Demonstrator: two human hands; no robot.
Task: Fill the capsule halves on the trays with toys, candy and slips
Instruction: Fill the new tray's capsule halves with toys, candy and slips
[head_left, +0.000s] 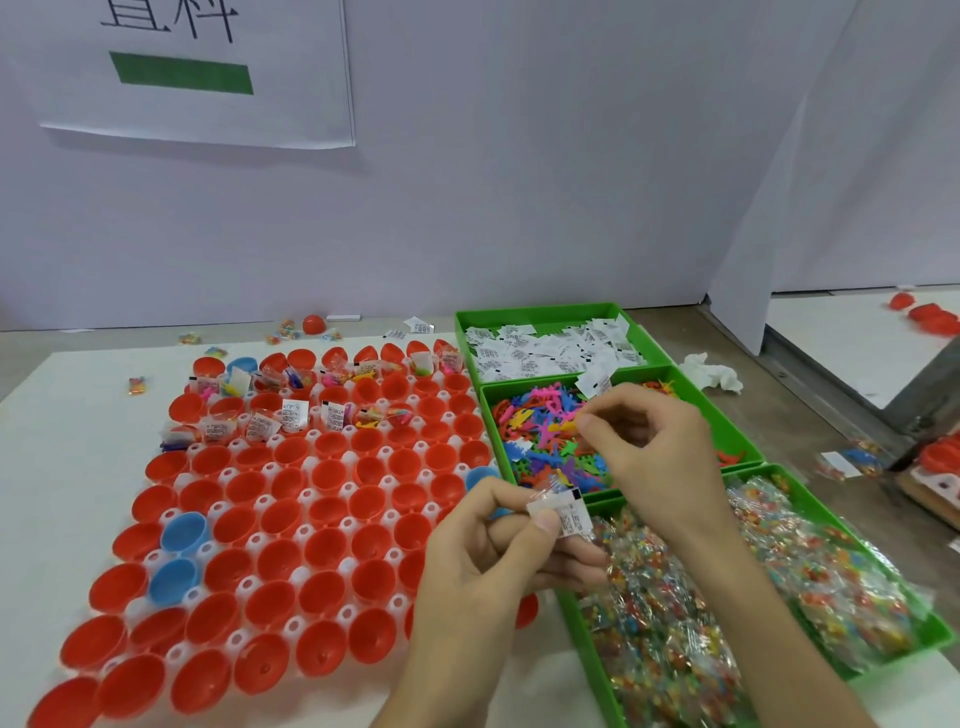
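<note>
Green plastic walls the nearest bin (932, 636), heaped with clear candy packets (670, 623), which lies under and to the right of the left hand's grip. The left hand (498, 551) pinches a white slip (571, 517) and one candy packet (553, 480) together between thumb and curled fingers, holding them over the gap between that bin and the white tray (294, 627).

Left of this grip, the tray carries rows of empty red capsule halves (270, 597), open side up, with a few blue halves (183, 532) among them.

Just beyond the left grip and to its right, the right hand (649, 447) reaches into the middle bin (491, 415). Its fingers are curled, and thumb and forefinger are closed on a small orange toy (563, 427) at the top of the pile of coloured toys (540, 452).

Farther left from that pinch, the two far rows of the tray hold filled halves (291, 415), with slips and toys standing out of them.

Beyond the right hand sits the far bin (545, 312), full of loose slips (545, 353). To its right a crumpled tissue (711, 374) lies on the table. At the back, a lone red half (314, 323) rests against the wall, under a paper sign (208, 104).
</note>
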